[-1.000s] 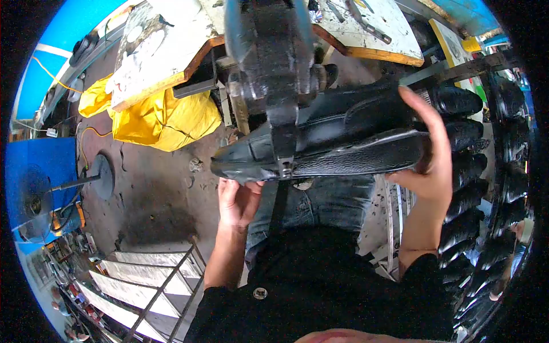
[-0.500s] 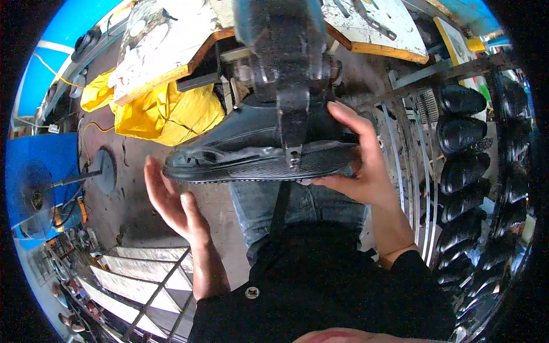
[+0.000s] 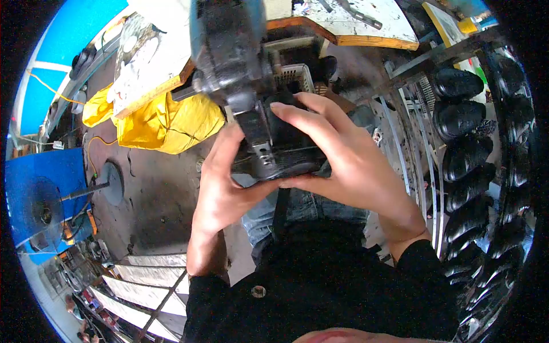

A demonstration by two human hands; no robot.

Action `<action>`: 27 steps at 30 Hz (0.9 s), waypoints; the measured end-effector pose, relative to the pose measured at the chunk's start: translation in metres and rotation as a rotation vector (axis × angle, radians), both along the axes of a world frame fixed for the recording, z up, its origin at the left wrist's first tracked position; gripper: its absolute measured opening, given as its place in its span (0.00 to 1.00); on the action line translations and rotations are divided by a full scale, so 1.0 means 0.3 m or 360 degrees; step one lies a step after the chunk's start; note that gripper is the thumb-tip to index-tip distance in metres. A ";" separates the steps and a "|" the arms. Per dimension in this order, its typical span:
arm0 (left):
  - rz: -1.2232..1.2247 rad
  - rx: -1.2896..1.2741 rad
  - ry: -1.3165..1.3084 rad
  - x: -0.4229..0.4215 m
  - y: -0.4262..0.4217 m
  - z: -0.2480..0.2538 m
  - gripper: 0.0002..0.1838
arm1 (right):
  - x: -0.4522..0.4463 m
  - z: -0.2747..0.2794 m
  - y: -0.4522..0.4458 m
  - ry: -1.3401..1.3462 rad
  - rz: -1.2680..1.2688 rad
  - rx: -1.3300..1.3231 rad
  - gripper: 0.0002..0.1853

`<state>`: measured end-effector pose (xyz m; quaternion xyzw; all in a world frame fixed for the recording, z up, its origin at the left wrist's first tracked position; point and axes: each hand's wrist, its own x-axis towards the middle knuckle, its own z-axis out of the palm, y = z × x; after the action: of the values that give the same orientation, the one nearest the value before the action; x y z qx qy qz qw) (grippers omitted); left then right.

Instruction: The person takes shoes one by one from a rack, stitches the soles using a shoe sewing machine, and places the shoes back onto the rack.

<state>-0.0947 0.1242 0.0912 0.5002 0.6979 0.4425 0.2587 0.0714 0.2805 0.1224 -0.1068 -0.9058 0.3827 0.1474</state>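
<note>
A black shoe (image 3: 296, 162) with a thick sole sits end-on in front of me, under the dark head of a machine (image 3: 229, 63). The machine's narrow metal arm (image 3: 256, 134) comes down over the shoe and hides part of it. My left hand (image 3: 217, 188) is closed on the shoe's left side, its fingertips partly behind the machine arm. On the other side, my right hand (image 3: 357, 157) grips the shoe, fingers over the top and thumb along the lower edge. Both thumbs nearly meet below the sole.
White worktops (image 3: 360, 26) with worn wooden edges flank the machine. A yellow sack (image 3: 171, 123) lies at left, near a standing fan (image 3: 48, 211). Racks of black shoes (image 3: 466, 157) line the right. A pale plastic basket (image 3: 297, 74) sits behind the shoe, and white shelf boards (image 3: 137, 297) are lower left.
The shoe has turned from side-on to end-on. My left hand has gone from open beside the toe to gripping it. My right hand has shifted higher on it. The view has shifted slightly.
</note>
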 end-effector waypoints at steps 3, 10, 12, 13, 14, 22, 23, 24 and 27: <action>0.0118 0.0059 -0.0450 0.025 -0.005 -0.049 0.45 | 0.000 -0.018 0.013 0.0128 -0.0018 -0.0035 0.49; 0.0305 0.0244 -0.1311 0.079 -0.032 -0.138 0.51 | 0.125 -0.485 -0.035 0.0221 -0.0213 -0.0651 0.63; 0.0315 0.0287 -0.1350 0.086 -0.036 -0.159 0.52 | 0.140 -0.529 -0.076 0.0057 -0.0179 -0.0996 0.64; 0.0314 0.0289 -0.1354 0.089 -0.041 -0.166 0.53 | 0.148 -0.531 -0.083 0.0056 -0.0190 -0.1003 0.64; 0.0312 0.0291 -0.1358 0.091 -0.047 -0.173 0.53 | 0.154 -0.527 -0.090 -0.0014 -0.0185 -0.0998 0.61; 0.0446 0.0378 -0.1101 0.106 -0.118 -0.246 0.54 | 0.147 -0.431 -0.057 -0.0375 0.0091 -0.0543 0.53; 0.0506 0.0418 -0.1146 0.110 -0.120 -0.258 0.54 | 0.153 -0.432 -0.057 -0.0336 0.0100 -0.0535 0.53; 0.0501 0.0465 -0.1218 0.112 -0.121 -0.264 0.54 | 0.158 -0.436 -0.056 -0.0296 0.0108 -0.0527 0.53; 0.0540 0.0363 -0.1286 0.116 -0.111 -0.268 0.53 | 0.173 -0.483 -0.072 -0.0345 0.0036 -0.0748 0.52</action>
<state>-0.0598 0.0910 0.0107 0.1913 0.5598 0.7125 0.3773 0.1233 0.2589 -0.0226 -0.1684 -0.8035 0.5707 0.0162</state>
